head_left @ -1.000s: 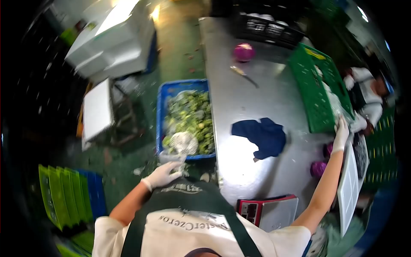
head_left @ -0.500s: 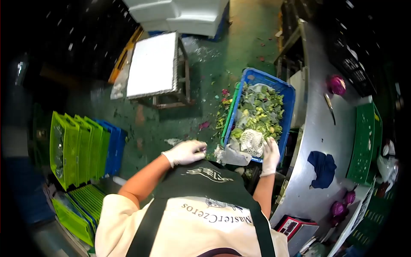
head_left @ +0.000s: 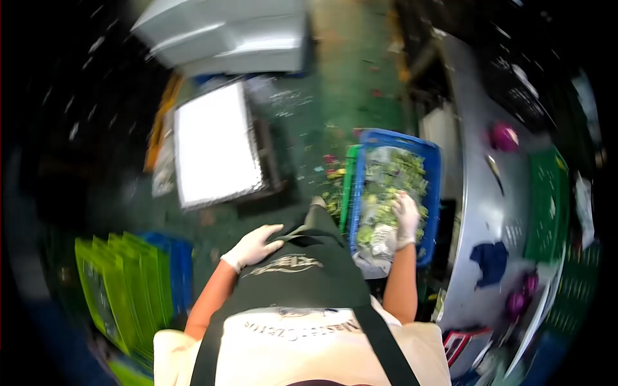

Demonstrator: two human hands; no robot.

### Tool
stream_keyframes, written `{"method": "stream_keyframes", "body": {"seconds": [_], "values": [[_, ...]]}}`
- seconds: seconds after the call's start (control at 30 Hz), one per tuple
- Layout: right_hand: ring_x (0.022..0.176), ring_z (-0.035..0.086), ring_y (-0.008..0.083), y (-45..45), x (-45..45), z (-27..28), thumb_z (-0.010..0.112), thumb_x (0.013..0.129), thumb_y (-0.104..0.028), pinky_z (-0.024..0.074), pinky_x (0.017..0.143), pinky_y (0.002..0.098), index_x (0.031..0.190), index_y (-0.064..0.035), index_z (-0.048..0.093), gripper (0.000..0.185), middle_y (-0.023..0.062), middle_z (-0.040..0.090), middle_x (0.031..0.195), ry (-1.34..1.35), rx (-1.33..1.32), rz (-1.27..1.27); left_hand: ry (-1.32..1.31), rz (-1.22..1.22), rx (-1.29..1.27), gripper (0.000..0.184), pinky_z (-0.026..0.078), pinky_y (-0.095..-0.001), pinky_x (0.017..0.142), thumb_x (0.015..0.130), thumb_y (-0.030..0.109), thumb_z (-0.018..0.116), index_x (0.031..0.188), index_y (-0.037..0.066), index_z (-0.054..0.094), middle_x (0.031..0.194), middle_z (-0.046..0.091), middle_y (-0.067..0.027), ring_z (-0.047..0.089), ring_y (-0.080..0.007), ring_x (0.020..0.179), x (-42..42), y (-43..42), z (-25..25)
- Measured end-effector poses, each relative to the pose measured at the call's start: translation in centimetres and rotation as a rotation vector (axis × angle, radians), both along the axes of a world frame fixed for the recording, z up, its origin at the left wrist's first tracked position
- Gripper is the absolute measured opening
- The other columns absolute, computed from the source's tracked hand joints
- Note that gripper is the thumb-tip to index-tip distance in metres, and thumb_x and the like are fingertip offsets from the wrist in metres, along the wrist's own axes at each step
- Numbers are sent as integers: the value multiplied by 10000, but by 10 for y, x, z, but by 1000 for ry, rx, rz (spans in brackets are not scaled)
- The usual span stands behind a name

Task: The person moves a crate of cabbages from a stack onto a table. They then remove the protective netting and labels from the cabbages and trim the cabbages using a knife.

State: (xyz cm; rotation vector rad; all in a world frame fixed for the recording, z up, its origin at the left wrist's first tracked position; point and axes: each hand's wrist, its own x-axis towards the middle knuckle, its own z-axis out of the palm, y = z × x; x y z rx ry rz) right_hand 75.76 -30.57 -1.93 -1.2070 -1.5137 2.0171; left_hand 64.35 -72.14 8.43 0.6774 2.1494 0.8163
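My left hand (head_left: 253,246), in a white glove, is beside my dark apron (head_left: 290,280). Its fingers are stretched, and its thumb stands apart from them near a fold of the cloth. Over a blue crate (head_left: 432,183) is my gloved right hand (head_left: 406,217), somewhat blurred, fingers extended above the green vegetable trimmings (head_left: 393,174). Nothing shows in its grasp, though whether it touches the leaves is unclear. A white foam net (head_left: 384,239) lies at the crate's near end. Against the left side of this crate is a green crate edge (head_left: 348,186).
A metal table (head_left: 473,212) on the right bears a knife (head_left: 494,174), purple cabbages (head_left: 503,136), a dark blue cloth (head_left: 489,262) and a green crate (head_left: 544,199). A white-topped stand (head_left: 215,145) is ahead left. Lime-green crates (head_left: 125,289) stand at left. Scraps litter the floor.
My right hand has moved from the crate's near end to farther over the trimmings. My left hand has shifted left along the apron. The whole view has shifted with my head, and one foot now shows.
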Motion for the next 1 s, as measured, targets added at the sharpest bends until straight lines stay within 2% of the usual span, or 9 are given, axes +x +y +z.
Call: {"method": "stream_keyframes", "body": {"seconds": [0.23, 0.3, 0.43, 0.57, 0.7, 0.77, 0.83, 0.9, 1.0], "values": [[791, 606, 84, 129, -88, -34, 538, 950, -125, 451, 630, 205, 1196, -41, 616, 271, 47, 660, 1092, -17, 114, -501, 38, -97, -65, 499, 391, -345, 1048, 911, 221, 626, 1341, 13, 482, 1311, 546, -174, 513, -279, 1238, -191, 119, -8], [839, 596, 115, 185, -105, -31, 525, 953, -134, 473, 732, 243, 1218, -28, 603, 296, 50, 646, 1128, -110, 357, -583, 118, -173, -46, 498, 389, -354, 1052, 908, 214, 634, 1338, 13, 486, 1312, 549, -169, 517, -278, 1236, -243, 151, -10], [1185, 511, 261, 278, -135, 41, 519, 929, -142, 389, 1002, 358, 1264, -3, 545, 364, 159, 514, 1330, -420, 606, -784, 38, -153, 135, 462, 415, -336, 1016, 892, 153, 643, 1313, 14, 512, 1250, 582, -155, 557, -260, 1183, -321, 233, 18], [1272, 438, 347, 385, -122, 25, 556, 879, -175, 384, 1036, 397, 1314, -143, 536, 437, 178, 402, 1428, -782, 760, -907, -27, -278, 131, 465, 428, -335, 1005, 888, 131, 655, 1308, -4, 507, 1241, 581, -175, 571, -263, 1153, -385, 306, 26], [1268, 433, 374, 425, -119, 27, 599, 854, -277, 406, 1030, 398, 1290, -229, 566, 440, 199, 403, 1417, -1264, 620, -923, -62, -507, 39, 468, 441, -347, 995, 882, 151, 665, 1298, -1, 514, 1222, 594, -191, 580, -274, 1157, -449, 381, 15], [1243, 456, 365, 434, -107, 19, 614, 847, -322, 424, 1014, 403, 1251, -204, 597, 422, 214, 435, 1371, -1300, 497, -927, -59, -620, 37, 472, 454, -346, 974, 878, 202, 658, 1296, 28, 525, 1216, 601, -178, 587, -285, 1145, -492, 419, -13], [1226, 470, 360, 439, -92, 12, 615, 850, -318, 426, 1010, 406, 1221, -187, 620, 394, 209, 446, 1352, -1235, 321, -955, -23, -686, -47, 466, 460, -353, 961, 876, 212, 656, 1295, 51, 530, 1212, 603, -168, 586, -296, 1135, -507, 486, 16], [1102, 562, 377, 447, -89, 10, 601, 852, -253, 464, 956, 419, 1088, -70, 649, 302, 223, 513, 1259, -1246, 327, -1081, 186, -854, 46, 454, 465, -365, 953, 867, 198, 659, 1280, 52, 541, 1211, 598, -176, 584, -301, 1122, -537, 538, 10], [913, 648, 391, 430, -90, 11, 595, 823, -156, 518, 818, 443, 998, 32, 611, 257, 260, 619, 1050, -1203, 257, -1220, 168, -1003, 145, 462, 457, -367, 974, 862, 187, 658, 1279, 29, 536, 1217, 598, -177, 579, -314, 1131, -556, 616, 20]]}}
